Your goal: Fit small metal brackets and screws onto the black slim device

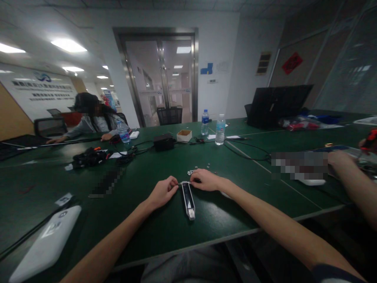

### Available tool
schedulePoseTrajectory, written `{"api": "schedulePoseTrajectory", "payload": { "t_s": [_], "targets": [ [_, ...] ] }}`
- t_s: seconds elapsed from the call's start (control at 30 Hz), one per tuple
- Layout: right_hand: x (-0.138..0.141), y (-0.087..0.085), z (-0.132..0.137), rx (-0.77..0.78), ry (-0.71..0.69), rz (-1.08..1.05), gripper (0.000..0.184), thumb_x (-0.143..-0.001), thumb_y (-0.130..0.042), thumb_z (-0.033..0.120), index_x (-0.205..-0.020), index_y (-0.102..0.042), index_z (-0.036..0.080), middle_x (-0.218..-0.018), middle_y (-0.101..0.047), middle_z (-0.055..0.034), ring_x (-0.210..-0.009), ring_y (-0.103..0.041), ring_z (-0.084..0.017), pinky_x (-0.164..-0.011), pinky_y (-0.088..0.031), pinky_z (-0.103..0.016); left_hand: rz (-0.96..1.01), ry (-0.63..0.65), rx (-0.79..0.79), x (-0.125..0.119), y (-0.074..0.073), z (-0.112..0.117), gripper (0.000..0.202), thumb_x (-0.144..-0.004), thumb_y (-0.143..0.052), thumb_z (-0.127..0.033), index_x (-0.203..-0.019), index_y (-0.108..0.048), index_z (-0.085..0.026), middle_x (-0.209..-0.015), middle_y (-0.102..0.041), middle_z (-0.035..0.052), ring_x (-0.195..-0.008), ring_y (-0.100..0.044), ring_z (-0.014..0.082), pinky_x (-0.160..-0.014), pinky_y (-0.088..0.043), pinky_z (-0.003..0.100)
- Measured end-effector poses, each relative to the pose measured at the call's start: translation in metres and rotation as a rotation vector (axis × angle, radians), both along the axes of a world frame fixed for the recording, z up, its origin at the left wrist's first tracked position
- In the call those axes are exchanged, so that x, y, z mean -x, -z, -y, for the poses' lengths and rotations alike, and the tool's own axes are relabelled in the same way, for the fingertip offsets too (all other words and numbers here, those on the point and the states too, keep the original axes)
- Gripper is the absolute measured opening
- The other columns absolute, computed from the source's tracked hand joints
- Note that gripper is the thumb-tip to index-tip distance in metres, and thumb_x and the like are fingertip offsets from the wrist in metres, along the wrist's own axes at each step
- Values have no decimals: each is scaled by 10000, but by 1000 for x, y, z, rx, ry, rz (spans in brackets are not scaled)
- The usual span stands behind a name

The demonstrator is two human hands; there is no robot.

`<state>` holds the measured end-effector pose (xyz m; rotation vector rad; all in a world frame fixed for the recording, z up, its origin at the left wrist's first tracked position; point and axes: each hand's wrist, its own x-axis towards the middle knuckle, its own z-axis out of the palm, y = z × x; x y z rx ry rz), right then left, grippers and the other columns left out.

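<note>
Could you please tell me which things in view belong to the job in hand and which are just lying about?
Apparently in hand:
- slim white-framed device, between left hand and right hand
- small loose pieces just beyond the right hand

Apparently lying about:
- blue-capped bottle
- small open box
- black block
- white object, lower left

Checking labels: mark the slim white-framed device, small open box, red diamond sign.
Slim white-framed device (188, 196), head view: dark face.
Small open box (184, 138), head view: pale front wall.
Red diamond sign (292, 63), head view: middle.
</note>
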<state>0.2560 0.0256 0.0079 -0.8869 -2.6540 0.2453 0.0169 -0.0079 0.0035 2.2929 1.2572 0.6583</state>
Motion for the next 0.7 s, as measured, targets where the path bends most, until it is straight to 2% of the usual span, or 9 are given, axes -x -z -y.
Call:
{"api": "schedulePoseTrajectory", "payload": {
  "t_s": [0.27, 0.7],
  "targets": [
    [-1, 0, 0, 13, -1, -1, 122, -865, -549, 200, -852, -658, 145, -848, -633, -50, -771, -572, -150, -714, -423, -268, -34, 1, 42, -1, -6, 4, 208, -878, -471, -322, -996, -549, -169, -874, -636, 35, -716, -579, 161, -648, -466, 279],
    [-1, 0, -1, 21, 11, -1, 150, -879, -543, 234, -869, -662, 143, -851, -634, -56, -769, -572, -151, -705, -420, -266, -169, 93, -52, 3, -2, 1, 198, -874, -496, -293, -1034, -548, -188, -918, -608, 34, -792, -566, 173, -712, -436, 288]
  ]
}}
